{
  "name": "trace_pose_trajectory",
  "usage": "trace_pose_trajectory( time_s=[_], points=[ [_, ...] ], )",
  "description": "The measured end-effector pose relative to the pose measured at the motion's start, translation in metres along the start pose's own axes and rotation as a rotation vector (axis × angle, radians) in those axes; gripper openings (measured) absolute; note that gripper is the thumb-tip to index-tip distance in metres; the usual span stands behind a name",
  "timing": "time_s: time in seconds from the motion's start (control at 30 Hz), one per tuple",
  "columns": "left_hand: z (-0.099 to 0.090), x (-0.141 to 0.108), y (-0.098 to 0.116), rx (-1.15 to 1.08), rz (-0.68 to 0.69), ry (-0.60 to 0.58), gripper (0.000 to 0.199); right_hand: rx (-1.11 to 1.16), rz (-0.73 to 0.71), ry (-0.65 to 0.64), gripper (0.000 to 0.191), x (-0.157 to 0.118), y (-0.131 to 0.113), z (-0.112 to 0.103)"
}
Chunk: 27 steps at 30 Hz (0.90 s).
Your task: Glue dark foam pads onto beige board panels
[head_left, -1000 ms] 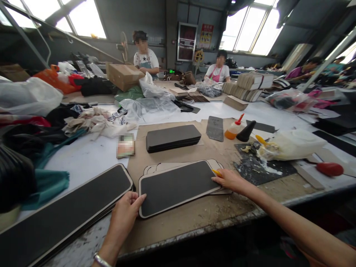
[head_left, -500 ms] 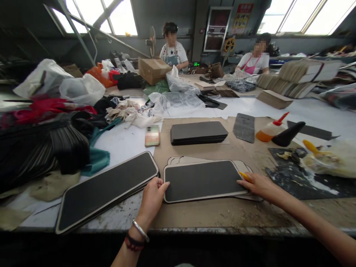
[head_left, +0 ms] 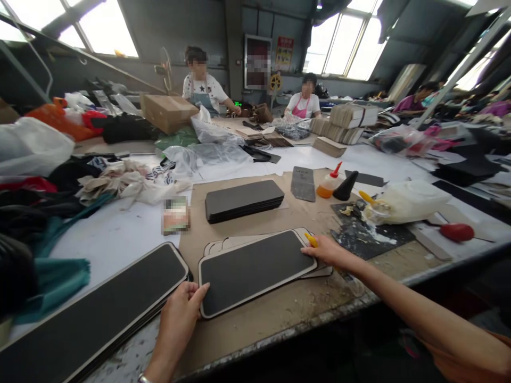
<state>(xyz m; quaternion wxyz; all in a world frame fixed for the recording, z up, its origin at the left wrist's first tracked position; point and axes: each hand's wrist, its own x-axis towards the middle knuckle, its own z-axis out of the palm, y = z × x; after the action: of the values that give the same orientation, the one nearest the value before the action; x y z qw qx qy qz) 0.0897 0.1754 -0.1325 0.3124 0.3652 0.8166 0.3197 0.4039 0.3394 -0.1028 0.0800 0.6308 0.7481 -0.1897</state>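
Note:
A dark rectangular panel with a pale border and rounded corners (head_left: 253, 274) lies on several pale pieces outlined in black (head_left: 235, 242). My left hand (head_left: 179, 314) grips its near left end, thumb on top and the other fingers curled at the edge. At the right end, my right hand (head_left: 329, 252) is closed around a slim yellow tool (head_left: 310, 240), its kind hidden in the fingers; the fingertips touch the panel's corner. Left of my left hand is a stack of similar bordered panels (head_left: 120, 303). Beyond the held panel stands a stack of plain dark panels (head_left: 245, 199).
At the right are a red-tipped glue bottle (head_left: 328, 186), a black cone-shaped object (head_left: 346, 186), and a glue-smeared mat (head_left: 351, 234) with a plastic container (head_left: 415, 199). Fabric scraps (head_left: 115, 181) lie left. Two co-workers (head_left: 203, 85) sit across the table.
My view has swung to the right, so the scene sits further left. Both hands keep their places at the panel's ends, with the yellow tool still in my right hand.

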Motion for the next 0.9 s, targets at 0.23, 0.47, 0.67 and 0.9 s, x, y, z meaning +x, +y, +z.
trace_pose_trajectory(
  time_s=[0.23,0.47,0.67,0.9],
  points=[
    [-0.0011,0.0010,0.0031,0.050,-0.027,-0.018,0.042,0.039,-0.018,-0.043,0.026,0.0027,-0.0007,0.0011],
    [-0.0011,0.0011,0.0047,0.076,-0.026,-0.013,0.041,0.079,-0.039,-0.061,0.025,0.0027,-0.0011,-0.0013],
    [-0.0035,0.0021,0.0003,0.024,-0.048,-0.032,0.042,0.134,-0.047,-0.084,0.028,0.0007,-0.0005,-0.0022],
    [-0.0058,0.0045,-0.0010,-0.289,-0.080,-0.106,0.051,0.217,-0.051,-0.072,0.031,0.0027,0.0074,0.0010]
  ],
)
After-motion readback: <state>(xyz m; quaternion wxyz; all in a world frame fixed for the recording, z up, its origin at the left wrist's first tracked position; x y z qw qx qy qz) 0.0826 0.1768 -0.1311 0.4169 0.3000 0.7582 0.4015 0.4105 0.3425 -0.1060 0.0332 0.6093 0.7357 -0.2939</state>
